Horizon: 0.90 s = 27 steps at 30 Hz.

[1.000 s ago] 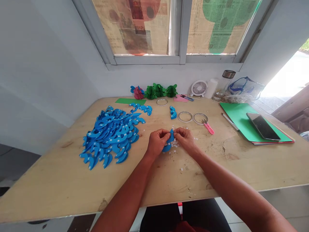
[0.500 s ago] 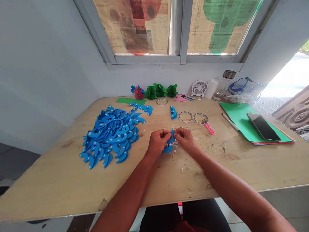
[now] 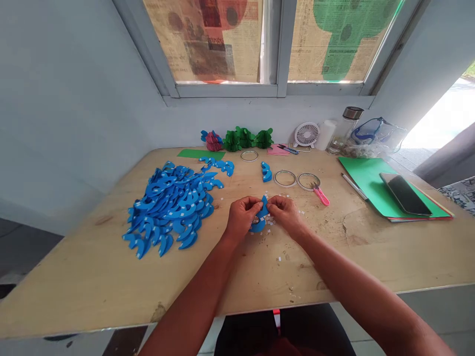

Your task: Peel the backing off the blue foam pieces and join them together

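Both hands meet over a curved blue paper cutout point(image 3: 258, 226) near the middle of the table. My left hand point(image 3: 243, 213) pinches its upper part from the left, fingers closed. From the right, my right hand point(image 3: 284, 211) pinches the same piece close to its pointed tip, also closed. Small white paper bits lie scattered beside and below the fingers. To the left spreads a large heap of blue paper cutouts point(image 3: 174, 202) dotted with white squares. Another small blue cutout stack point(image 3: 266, 172) lies just beyond the hands. The fingertips partly cover the held piece.
Tape rolls point(image 3: 285, 178) and pink-handled snips point(image 3: 319, 194) lie ahead to the right. Green paper sheets point(image 3: 365, 173) carry a phone point(image 3: 404, 194) and a pen point(image 3: 354, 187). Along the wall stand green paper ornaments point(image 3: 245, 138), a small fan point(image 3: 307, 134) and a glass bottle point(image 3: 345, 129).
Both hands keep their pinch on the blue cutout, whose tip and lower curve have shifted very slightly. Beyond the doorway at right, a wheel has passed from view.
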### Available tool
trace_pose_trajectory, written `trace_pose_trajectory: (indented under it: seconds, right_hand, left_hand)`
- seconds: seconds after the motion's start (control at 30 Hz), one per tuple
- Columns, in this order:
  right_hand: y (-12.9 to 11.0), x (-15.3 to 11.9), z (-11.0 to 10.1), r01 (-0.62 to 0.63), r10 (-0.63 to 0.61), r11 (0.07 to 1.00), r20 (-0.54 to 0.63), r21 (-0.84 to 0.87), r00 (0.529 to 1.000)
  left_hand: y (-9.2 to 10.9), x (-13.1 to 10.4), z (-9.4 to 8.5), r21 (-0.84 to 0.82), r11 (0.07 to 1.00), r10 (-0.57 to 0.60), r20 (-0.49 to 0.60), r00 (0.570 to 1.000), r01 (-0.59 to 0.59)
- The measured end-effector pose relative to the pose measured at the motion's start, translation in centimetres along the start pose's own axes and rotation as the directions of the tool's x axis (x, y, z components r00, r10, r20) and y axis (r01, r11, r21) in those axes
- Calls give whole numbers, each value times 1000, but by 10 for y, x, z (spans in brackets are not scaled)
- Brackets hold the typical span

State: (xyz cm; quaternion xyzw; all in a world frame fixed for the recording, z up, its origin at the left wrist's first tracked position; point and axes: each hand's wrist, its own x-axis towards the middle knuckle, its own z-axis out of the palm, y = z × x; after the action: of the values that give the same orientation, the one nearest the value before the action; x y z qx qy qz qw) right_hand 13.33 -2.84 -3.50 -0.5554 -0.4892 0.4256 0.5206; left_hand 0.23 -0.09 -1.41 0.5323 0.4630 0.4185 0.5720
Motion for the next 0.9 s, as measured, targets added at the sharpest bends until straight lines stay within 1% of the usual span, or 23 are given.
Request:
trace_pose_trajectory:
  seconds: [0.17,0.3,0.43,0.53,0.6,0.77,0.83,0.9]
  right_hand:
    - [-6,-2,0,14,-14,1000,-27,8,1000]
    - [-6,-2,-1,-13,15,999,-27,50,1000]
    - [-4,-1,-1,3,-2,997,-17,76,1000]
    - [-2,1,-1,-7,9,992,-13,124,1000]
    - [0,1,-1,-13,15,990,-8,143,1000]
    - [5,1,1,-16,13,992,29,129,1000]
    - [7,2,1,-18,14,990,28,140,999]
    - [7,2,1,-23,20,988,18,154,1000]
  left_hand:
    - [-2,-1,1,26,1000,-9,12,1000,9]
    - [-2,-3,3,29,1000,-2,15,1000,2]
    - [-1,-5,2,1,1000,-17,37,999,17]
    - [1,-6,1,-27,999,-40,43,998,41]
    - [2,-6,1,-24,998,-50,30,998,51]
    - [3,-6,1,-22,998,-63,-33,997,62]
    - [3,-5,2,-25,998,-64,-34,997,64]
    - [3,-4,1,-35,998,-55,-10,998,55]
